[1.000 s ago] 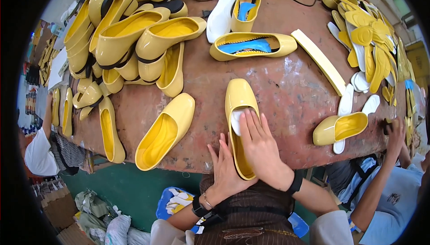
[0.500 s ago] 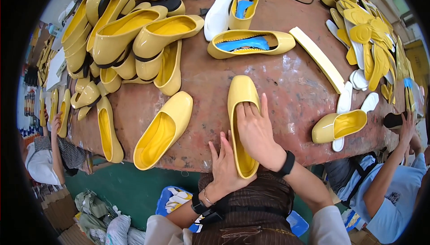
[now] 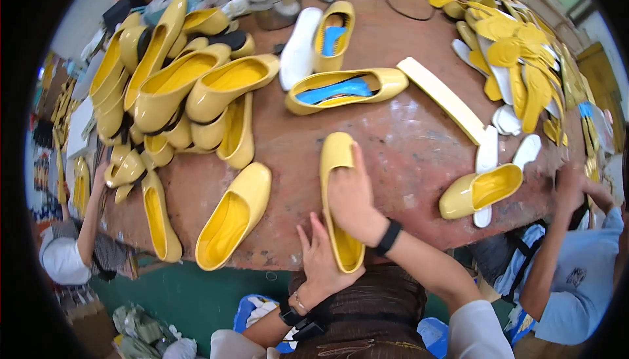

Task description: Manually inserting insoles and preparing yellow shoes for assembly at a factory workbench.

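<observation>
A glossy pale-yellow slip-on shoe (image 3: 327, 152) points away from me at the table's front edge. My left hand (image 3: 322, 259) grips it by the heel end from the left, some fingers jutting up beside its side. From the right, my right hand (image 3: 350, 201) reaches in through the shoe's opening. Most of its fingers are hidden under the toe cap, while one stretches along the outer right side. A yellow lining (image 3: 338, 244) shows behind that hand. To the left lies a similar yellow shoe (image 3: 254, 188), toe slanting away.
Yellow shoes (image 3: 180, 77) are heaped at the left. Yellow insoles (image 3: 524, 51) pile up far right. Blue stuffing (image 3: 341, 89) shows inside a shoe beyond my hands. A pale curved strip (image 3: 445, 102) and another shoe (image 3: 458, 197) lie right. Other people's hands (image 3: 569, 182) are at both sides.
The view has shifted, so the table's contents sit lower and a little left in it. My right hand stays in the shoe, now blurred. My left hand keeps its hold.
</observation>
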The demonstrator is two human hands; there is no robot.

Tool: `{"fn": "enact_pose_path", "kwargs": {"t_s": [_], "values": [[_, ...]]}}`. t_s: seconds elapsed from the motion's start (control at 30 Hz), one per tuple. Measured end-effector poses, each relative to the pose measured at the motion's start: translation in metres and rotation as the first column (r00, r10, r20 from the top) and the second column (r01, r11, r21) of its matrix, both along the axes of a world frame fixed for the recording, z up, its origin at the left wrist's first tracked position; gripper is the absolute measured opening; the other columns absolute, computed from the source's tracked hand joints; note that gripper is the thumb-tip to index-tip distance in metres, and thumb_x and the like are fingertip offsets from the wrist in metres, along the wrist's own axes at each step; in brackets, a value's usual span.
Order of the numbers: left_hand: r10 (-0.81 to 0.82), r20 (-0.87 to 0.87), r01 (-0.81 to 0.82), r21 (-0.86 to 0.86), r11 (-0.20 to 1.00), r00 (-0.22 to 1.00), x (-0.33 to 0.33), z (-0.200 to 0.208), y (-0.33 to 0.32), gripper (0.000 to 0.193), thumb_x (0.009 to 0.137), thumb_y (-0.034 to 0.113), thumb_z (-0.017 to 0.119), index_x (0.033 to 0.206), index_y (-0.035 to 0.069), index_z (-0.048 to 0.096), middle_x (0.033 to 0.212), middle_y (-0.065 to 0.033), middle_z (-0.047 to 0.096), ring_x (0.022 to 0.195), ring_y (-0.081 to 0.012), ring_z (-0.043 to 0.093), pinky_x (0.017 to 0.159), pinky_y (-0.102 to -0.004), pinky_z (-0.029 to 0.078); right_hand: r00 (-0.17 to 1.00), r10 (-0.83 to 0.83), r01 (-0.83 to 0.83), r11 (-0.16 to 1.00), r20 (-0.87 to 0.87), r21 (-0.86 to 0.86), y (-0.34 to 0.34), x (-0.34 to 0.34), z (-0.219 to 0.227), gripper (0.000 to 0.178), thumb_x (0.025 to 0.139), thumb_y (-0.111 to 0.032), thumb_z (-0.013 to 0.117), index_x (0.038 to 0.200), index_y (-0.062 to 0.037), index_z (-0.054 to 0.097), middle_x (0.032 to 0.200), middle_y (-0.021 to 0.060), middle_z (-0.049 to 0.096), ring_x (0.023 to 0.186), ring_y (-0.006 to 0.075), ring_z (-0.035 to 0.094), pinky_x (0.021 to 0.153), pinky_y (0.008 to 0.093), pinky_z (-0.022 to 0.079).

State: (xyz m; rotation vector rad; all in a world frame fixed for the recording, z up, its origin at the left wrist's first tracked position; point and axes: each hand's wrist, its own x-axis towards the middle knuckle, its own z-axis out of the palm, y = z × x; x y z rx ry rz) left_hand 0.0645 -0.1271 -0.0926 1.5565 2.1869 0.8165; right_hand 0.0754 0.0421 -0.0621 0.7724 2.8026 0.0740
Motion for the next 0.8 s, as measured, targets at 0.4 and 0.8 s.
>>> {"fn": "enact_pose_path", "kwargs": {"t_s": [0.4,0.8], "values": [[0.053,0.359,-0.107,0.132,0.985,0.932,-0.105,0.068,-0.048,0.056,0.057,0.015,0.084,0.101,0.009,0.049,0.099,-0.0061,0.048,0.097,-0.0217,0.051,0.092,-0.033,0.042,0.638,-0.09,-0.33,0.865,-0.765,-0.378,0.025,0.12,0.067,0.034,0.071,0.0,0.064,0.104,-0.0076,0.069,0.109,0.0135,0.07,0.111,0.0295,0.063,0.112,0.0513,0.037],[0.138,0.157,-0.135,-0.028,0.99,0.978,-0.181,0.1,-0.122,0.027,0.061,-0.001,0.082,0.071,-0.006,0.058,0.096,-0.015,0.059,0.085,-0.03,0.062,0.078,-0.0364,0.049,0.772,-0.331,0.381,0.924,-0.542,-0.022,0.074,0.261,0.095,0.014,0.072,-0.004,0.073,0.085,-0.0068,0.071,0.082,0.0087,0.069,0.089,0.0225,0.067,0.097,0.0406,0.047]]}}
